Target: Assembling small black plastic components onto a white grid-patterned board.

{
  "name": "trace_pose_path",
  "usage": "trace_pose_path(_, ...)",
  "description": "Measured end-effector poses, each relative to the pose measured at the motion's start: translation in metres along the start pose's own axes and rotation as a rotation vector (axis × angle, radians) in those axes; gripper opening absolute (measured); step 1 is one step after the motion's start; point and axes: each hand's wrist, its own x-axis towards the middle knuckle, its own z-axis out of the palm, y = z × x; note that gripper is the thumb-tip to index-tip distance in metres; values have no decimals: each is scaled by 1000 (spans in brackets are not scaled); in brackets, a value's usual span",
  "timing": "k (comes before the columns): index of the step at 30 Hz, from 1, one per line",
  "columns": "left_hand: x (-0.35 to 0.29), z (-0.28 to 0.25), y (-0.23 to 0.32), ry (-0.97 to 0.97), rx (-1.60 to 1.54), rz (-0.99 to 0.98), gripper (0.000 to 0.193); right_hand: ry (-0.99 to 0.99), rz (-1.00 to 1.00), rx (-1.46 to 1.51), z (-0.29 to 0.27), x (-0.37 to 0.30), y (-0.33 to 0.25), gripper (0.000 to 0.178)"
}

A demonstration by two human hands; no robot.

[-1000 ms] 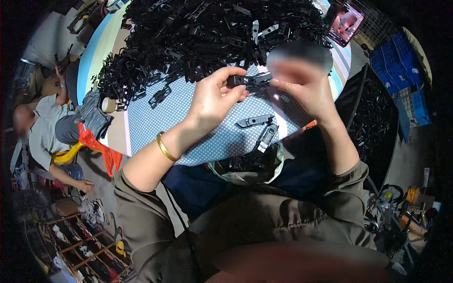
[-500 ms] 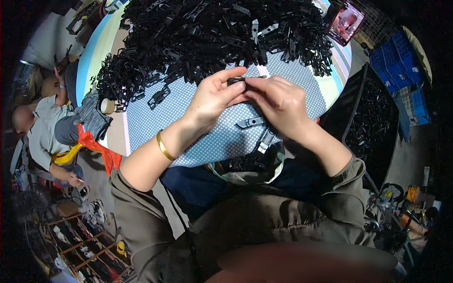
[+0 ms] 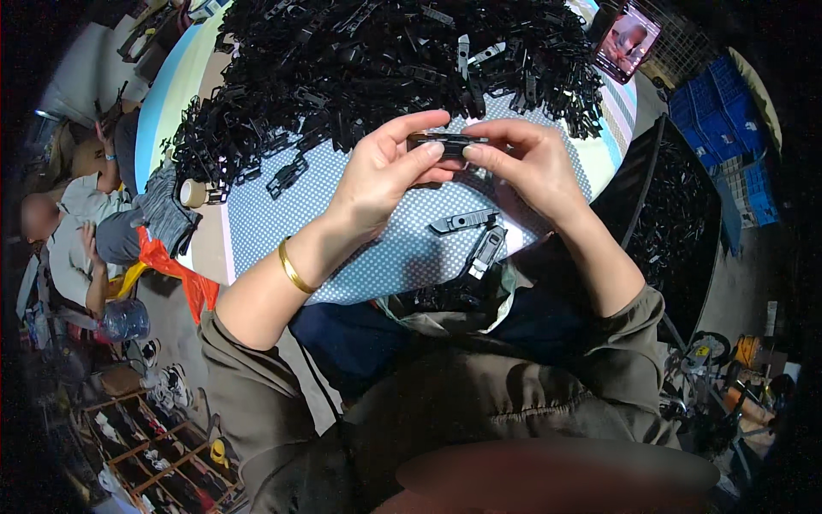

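Observation:
Over the near part of the table, both of my hands pinch one small, long black plastic part (image 3: pixel 450 146). My left hand (image 3: pixel 377 167) wears a gold bangle at the wrist and grips the left end with thumb and fingers. At the right end, the thumb and fingertips of my right hand (image 3: pixel 539 163) close on the same part. Two similar black clip-like pieces, one long piece (image 3: pixel 463 221) and one tilted piece (image 3: pixel 488 248), lie just below my right hand near the table edge. Beyond my hands spreads a big heap of black plastic pieces (image 3: pixel 368 77).
A phone (image 3: pixel 629 43) stands at the table's far right. To the right is a black bin (image 3: pixel 634 236) of black pieces, with blue crates (image 3: pixel 715 116) behind. A tape roll (image 3: pixel 195 193) sits at the left edge, near a seated person (image 3: pixel 81 210). An opened bag (image 3: pixel 437 321) rests at my lap.
My right hand has shifted right and turned, so more of the black part shows between my hands. The seated person's lower hand has moved up, and a clear jug shows below it.

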Motion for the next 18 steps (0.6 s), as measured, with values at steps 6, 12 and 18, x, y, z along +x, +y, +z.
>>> trace_pose_path(6,-2,0,9,-52,11,-38,39,-55,-59,125,-1,6,0,21)
trace_pose_path(12,2,3,-5,-57,94,-41,40,308,-148,-507,-9,37,19,37)
trace_pose_path(18,1,4,-10,-91,149,-92,40,217,-160,-607,-3,47,32,29)
